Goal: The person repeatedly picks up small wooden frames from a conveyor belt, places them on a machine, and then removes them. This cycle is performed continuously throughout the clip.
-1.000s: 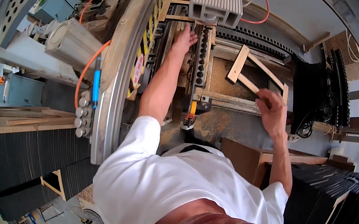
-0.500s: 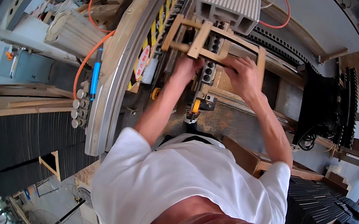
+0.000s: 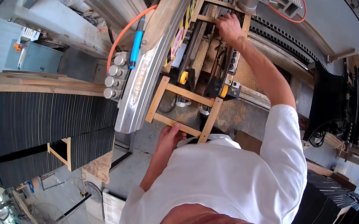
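Note:
Close to my body, my left hand is closed on the near rail of a small wooden frame, with the thumb over the rail. This frame has two long side pieces and two crosspieces, and it hangs just short of the machine's near end. Farther off, my right arm stretches into the machine, where my right hand is closed at the near crosspiece of a second wooden frame. That frame lies across the machine's rails beside a metal cylinder. My right fingertips are partly hidden.
A metal beam with a blue tube and orange hose runs along the left. Yellow rollers sit at the machine's near end. Stacks of black-edged frames stand at left, more black panels at right. Sawdust covers the machine bed.
My left hand has come back toward my body and now holds a wooden frame there. My right hand has moved farther away, onto another frame. The whole view has shifted.

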Motion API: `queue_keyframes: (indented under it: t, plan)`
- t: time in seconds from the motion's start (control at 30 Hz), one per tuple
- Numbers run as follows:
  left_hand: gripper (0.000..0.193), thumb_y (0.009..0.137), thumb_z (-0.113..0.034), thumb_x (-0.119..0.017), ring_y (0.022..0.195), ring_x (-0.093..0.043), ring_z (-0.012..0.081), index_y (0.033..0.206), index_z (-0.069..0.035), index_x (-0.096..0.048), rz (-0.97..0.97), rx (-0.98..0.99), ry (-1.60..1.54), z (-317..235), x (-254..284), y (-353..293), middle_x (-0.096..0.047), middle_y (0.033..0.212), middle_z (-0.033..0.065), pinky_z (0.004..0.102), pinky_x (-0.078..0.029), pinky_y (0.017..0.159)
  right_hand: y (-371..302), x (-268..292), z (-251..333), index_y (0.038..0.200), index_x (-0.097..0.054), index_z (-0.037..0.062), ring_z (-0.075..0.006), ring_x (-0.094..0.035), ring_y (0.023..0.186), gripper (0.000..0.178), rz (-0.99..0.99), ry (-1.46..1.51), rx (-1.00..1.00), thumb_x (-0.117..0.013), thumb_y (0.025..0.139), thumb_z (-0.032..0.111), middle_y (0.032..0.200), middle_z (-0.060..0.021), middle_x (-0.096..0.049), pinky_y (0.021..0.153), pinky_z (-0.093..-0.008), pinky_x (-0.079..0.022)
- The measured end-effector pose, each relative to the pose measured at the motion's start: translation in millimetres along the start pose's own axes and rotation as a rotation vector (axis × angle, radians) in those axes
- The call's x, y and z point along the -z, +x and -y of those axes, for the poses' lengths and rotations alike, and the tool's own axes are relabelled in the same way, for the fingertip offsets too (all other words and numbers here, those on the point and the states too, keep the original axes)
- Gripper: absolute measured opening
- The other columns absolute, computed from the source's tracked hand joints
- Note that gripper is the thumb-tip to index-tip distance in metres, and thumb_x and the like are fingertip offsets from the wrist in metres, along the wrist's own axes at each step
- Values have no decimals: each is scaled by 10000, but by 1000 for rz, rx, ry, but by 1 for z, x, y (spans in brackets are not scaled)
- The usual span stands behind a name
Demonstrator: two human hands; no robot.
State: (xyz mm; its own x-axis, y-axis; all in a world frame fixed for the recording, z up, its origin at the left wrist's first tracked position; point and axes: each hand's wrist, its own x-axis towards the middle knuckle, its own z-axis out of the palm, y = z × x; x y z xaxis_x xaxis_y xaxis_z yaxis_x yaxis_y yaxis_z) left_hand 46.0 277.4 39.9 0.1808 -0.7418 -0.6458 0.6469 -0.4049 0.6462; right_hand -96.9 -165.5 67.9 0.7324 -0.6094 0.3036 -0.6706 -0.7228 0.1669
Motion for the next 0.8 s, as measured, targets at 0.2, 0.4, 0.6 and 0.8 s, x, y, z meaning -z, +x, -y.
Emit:
queue_keyframes:
  t: [0.2,0.4,0.6,0.8]
  plan:
    - [244,901,-284,-670,682,-633,124,989,-61,-625,-152,-50,-88,23,61,-8,-652,814,31,271,-545,593,47,-18,-25,771,-674,148,-235,-600,944,74,52,-212,5,-608,789,121,801,-66,-696,812,-386,-394]
    - [247,880,-277,-694,674,-622,132,957,-60,-607,-401,-122,-193,40,86,-4,-634,792,30,280,-539,591,78,-38,-60,809,-687,139,-265,-603,939,91,33,-256,-2,-620,807,78,803,-61,-696,855,-404,-408]
    - [254,887,-263,-683,681,-630,165,971,-51,-573,-559,-194,-314,61,98,15,-619,785,45,284,-538,580,91,-59,-81,788,-670,133,-292,-623,872,86,-36,-216,40,-621,813,67,740,-101,-666,837,-444,-426]
    - [273,885,-267,-687,694,-638,178,968,-45,-550,-618,-204,-309,75,101,38,-621,821,54,300,-543,585,96,-60,-80,842,-690,136,-303,-621,949,83,-58,-274,64,-626,813,92,827,-93,-674,861,-451,-430]
